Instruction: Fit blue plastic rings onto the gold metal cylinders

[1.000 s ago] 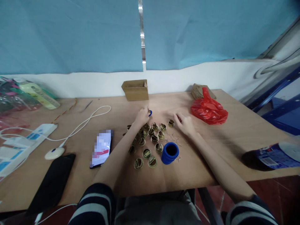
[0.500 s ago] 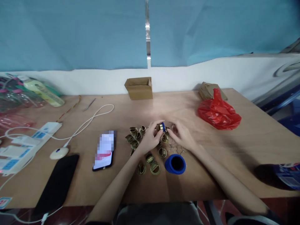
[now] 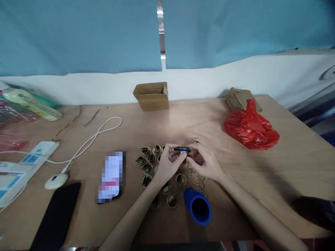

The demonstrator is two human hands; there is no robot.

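A small round gold-coloured piece with a blue ring (image 3: pixel 182 149) is held up between my two hands, its blue edge turned toward the top. My left hand (image 3: pixel 169 162) pinches it from the left with thumb and fingers. From the right, my right hand (image 3: pixel 206 162) closes thumb and fingers on its other side. Several similar gold-coloured round pieces (image 3: pixel 172 200) lie around and below my left hand, some partly hidden by it. Thin metal rings (image 3: pixel 195 176) lie beneath my right hand. Closer to me, a hollow blue cylinder (image 3: pixel 200 209) lies tilted, its dark opening facing me.
A phone with a lit screen (image 3: pixel 111 177), a black phone-like slab (image 3: pixel 59 216), a white cable and a power strip (image 3: pixel 39 151) occupy the left. An open cardboard box (image 3: pixel 153 101) stands at the back. A red plastic bag (image 3: pixel 252 127) sits right, beside a brown package (image 3: pixel 239 97).
The gold piece has turned from edge-on upright to lying flatter between my fingers. My right hand has closed in on it. The camera view has shifted slightly.
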